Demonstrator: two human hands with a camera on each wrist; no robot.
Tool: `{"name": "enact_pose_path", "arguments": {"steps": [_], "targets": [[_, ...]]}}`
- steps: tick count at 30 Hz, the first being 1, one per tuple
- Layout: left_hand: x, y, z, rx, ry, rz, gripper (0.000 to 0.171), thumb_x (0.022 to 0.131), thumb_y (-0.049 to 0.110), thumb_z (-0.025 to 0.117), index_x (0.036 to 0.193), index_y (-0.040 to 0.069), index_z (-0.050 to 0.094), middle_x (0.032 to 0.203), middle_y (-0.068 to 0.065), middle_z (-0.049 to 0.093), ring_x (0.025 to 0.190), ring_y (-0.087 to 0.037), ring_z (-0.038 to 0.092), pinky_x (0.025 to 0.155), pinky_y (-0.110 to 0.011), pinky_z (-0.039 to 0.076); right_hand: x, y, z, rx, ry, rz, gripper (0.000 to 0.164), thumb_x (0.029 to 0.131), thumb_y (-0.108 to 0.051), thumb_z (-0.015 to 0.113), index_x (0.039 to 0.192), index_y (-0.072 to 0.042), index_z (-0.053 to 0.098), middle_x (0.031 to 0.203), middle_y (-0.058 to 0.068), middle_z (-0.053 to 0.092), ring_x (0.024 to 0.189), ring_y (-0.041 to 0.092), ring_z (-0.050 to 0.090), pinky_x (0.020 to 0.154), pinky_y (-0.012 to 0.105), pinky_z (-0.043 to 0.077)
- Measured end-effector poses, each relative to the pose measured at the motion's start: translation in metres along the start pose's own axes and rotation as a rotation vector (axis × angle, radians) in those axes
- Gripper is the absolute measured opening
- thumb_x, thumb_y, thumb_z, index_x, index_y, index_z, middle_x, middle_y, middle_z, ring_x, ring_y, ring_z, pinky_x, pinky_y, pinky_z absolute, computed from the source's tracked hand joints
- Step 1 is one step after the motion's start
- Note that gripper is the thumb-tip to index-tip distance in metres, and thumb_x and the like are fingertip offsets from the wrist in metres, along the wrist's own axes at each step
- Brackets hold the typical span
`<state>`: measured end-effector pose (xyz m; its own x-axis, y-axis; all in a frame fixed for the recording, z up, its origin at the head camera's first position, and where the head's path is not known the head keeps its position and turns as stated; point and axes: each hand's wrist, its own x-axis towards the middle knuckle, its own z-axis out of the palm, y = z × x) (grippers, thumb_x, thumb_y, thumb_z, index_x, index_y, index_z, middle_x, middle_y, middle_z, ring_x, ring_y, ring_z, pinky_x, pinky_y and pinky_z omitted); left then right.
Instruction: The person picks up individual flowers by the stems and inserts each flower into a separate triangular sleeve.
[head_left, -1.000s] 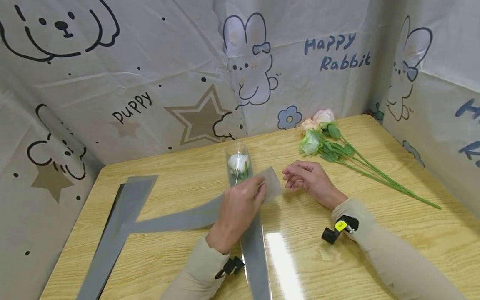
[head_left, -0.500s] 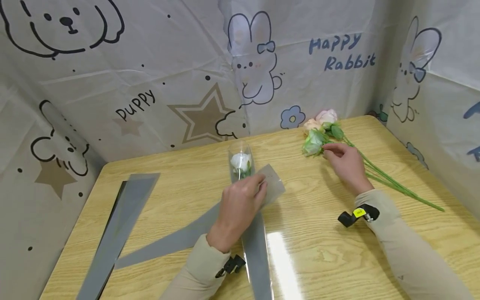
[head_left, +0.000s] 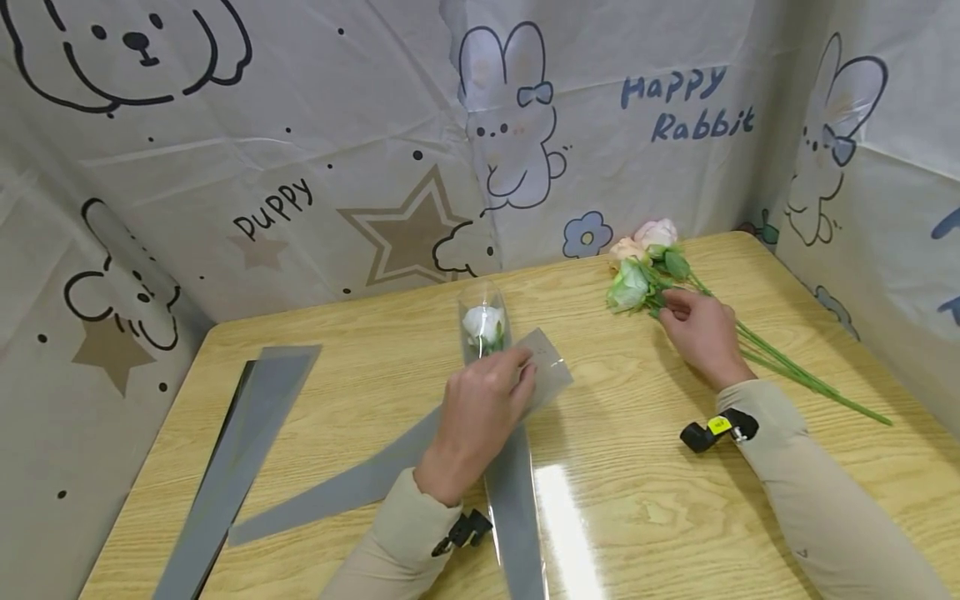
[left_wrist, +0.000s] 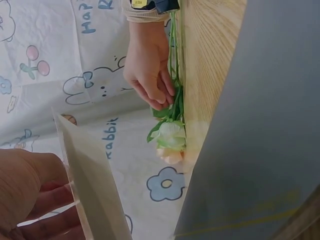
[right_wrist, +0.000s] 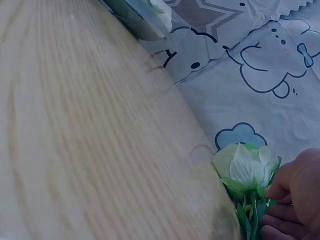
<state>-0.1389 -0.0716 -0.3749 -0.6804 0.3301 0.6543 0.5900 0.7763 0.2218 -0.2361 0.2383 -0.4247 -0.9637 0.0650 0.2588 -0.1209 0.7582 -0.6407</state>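
Observation:
My left hand [head_left: 476, 417] pinches the wide end of a translucent grey flower sleeve [head_left: 551, 371], whose narrow end trails left over the table. Under that hand lies a white rose [head_left: 483, 325] inside a clear-fronted flower sleeve [head_left: 517, 517]. At the right back, my right hand [head_left: 701, 333] has its thumb and fingers at the stem of a pale green rose [head_left: 628, 285], just below the bloom; the right wrist view shows this green rose [right_wrist: 245, 167] close up. Its fingertips are partly hidden among the leaves. A peach rose [head_left: 624, 249] and a pink rose [head_left: 656, 232] lie beside it.
A stack of grey flower sleeves [head_left: 247, 450] lies at the table's left. Printed cloth walls [head_left: 360, 100] stand around the wooden table [head_left: 637, 500]. The rose stems [head_left: 817, 383] stretch toward the right edge.
My right hand has moved right and back from beside the grey sleeve to the green rose. The held sleeve's narrow tail has swung toward me. My left hand stays in place, pinching the sleeve.

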Motion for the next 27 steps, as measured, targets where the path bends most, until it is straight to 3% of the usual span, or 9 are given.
{"name": "enact_pose_path", "arguments": {"steps": [8,13,20,27], "targets": [[-0.001,0.0,0.002,0.017,0.006,-0.001,0.006,0.092,0.007,0.074,0.096,0.007,0.078,0.08,-0.003,0.08,0.06,-0.012,0.069,0.052,-0.022,0.055,0.0,0.002,0.001,-0.045,-0.026,-0.001,0.042,0.1,-0.014,0.058,0.138,0.003,0.062,0.129,0.03,0.069,0.114,0.046,0.069,0.101,0.062,0.051],[-0.001,0.0,0.002,0.009,0.006,0.007,0.006,0.092,0.008,0.075,0.097,0.007,0.078,0.083,-0.005,0.08,0.063,-0.013,0.071,0.056,-0.023,0.058,-0.001,0.003,0.004,-0.061,-0.005,0.02,0.043,0.099,-0.014,0.059,0.139,0.002,0.062,0.135,0.032,0.064,0.112,0.045,0.065,0.093,0.06,0.051],[-0.002,0.0,0.004,0.012,0.011,0.009,0.007,0.092,0.008,0.075,0.097,0.007,0.079,0.081,-0.004,0.079,0.063,-0.012,0.071,0.055,-0.024,0.058,0.0,0.007,0.007,-0.083,0.007,0.002,0.041,0.098,-0.012,0.059,0.136,0.003,0.064,0.127,0.032,0.067,0.108,0.045,0.066,0.09,0.06,0.052],[-0.002,-0.001,0.005,-0.023,0.001,0.014,0.007,0.092,0.005,0.073,0.097,0.005,0.078,0.081,-0.005,0.079,0.061,-0.011,0.068,0.057,-0.022,0.058,0.001,0.011,0.009,-0.111,0.006,-0.033,0.043,0.093,-0.01,0.062,0.132,0.007,0.065,0.123,0.034,0.066,0.112,0.049,0.064,0.095,0.063,0.049]]}}
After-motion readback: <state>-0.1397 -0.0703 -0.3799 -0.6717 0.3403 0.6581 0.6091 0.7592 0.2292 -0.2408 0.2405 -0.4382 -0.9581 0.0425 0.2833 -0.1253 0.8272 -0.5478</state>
